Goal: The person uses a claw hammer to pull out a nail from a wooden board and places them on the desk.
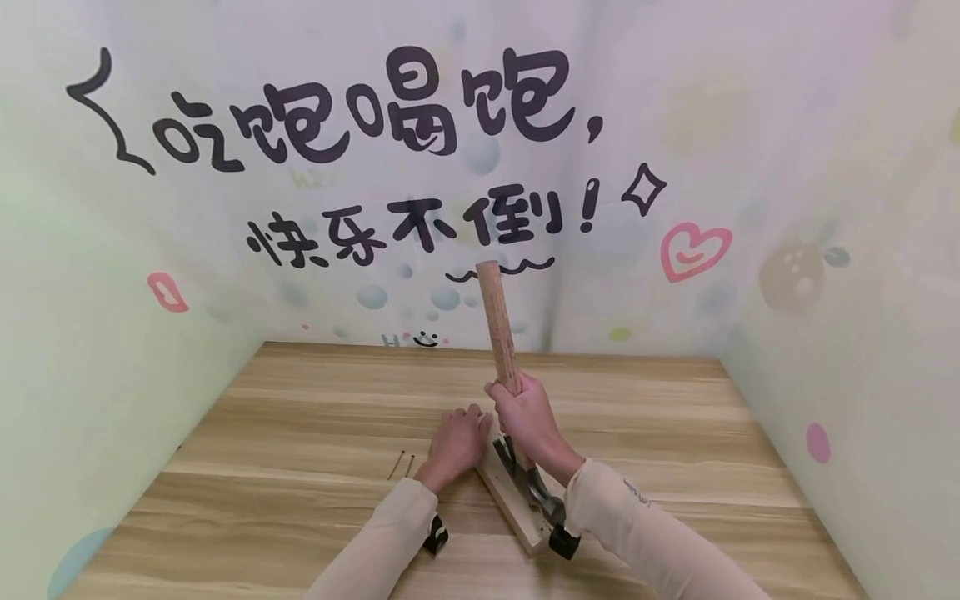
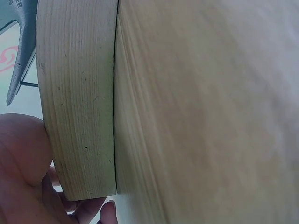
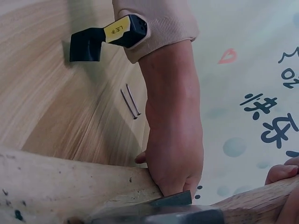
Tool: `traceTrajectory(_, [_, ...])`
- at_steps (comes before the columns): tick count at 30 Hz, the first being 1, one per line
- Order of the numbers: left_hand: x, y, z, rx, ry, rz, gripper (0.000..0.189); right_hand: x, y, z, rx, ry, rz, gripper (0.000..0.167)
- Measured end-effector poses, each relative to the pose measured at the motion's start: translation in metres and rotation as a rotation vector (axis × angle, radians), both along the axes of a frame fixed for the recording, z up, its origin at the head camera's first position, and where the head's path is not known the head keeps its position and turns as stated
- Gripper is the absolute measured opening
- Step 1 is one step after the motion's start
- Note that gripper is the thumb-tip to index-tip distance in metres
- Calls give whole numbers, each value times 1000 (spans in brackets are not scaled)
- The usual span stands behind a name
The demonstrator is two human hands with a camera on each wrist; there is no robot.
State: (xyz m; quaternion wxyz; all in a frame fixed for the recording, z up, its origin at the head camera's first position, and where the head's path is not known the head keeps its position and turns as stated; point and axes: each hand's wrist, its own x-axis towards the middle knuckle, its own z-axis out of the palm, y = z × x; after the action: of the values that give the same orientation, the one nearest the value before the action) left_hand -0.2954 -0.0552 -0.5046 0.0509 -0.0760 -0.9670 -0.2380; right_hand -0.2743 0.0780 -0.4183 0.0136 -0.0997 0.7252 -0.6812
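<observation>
Sleeves (image 1: 656,521), hammer (image 1: 498,321) in right fingers (image 1: 506,400)

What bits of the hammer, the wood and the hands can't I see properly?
Hammer: left wrist view, cut off by the left edge.
Wooden block: left wrist view, one end lost past the top edge.
Left hand: right wrist view, most fingers hidden behind the hammer.
Right hand: right wrist view, cut off by the right edge.

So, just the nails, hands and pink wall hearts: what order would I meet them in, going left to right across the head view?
Smaller pink heart, two nails, left hand, right hand, larger pink heart.
</observation>
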Motion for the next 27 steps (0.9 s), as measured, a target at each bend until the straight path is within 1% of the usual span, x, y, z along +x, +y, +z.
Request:
traceTrajectory(5, [-1, 2, 0, -3, -14, -1, 35, 5, 3, -1, -34, 35, -15, 17])
traceTrajectory(8, [-1, 2, 0, -5, -29, 2, 38, 11, 7, -4, -56, 79, -30, 19])
traceTrajectory(11, [-2, 2, -2, -8, -35, 10, 39, 19, 12, -6, -76, 139, -34, 19])
traceTrajectory(15, [-3, 2, -5, -3, -51, 29, 41, 34, 17, -8, -93, 221, -5, 22])
traceTrajectory(20, [-4, 3, -5, -19, -51, 36, 42, 49, 22, -12, -143, 283, -16, 17])
traceTrajectory(23, [-3, 3, -5, -26, -53, 42, 43, 52, 26, -13, -196, 308, -7, 16])
traceTrajectory(27, [-2, 3, -3, -12, -59, 41, 44, 52, 29, -15, -215, 353, 12, 17])
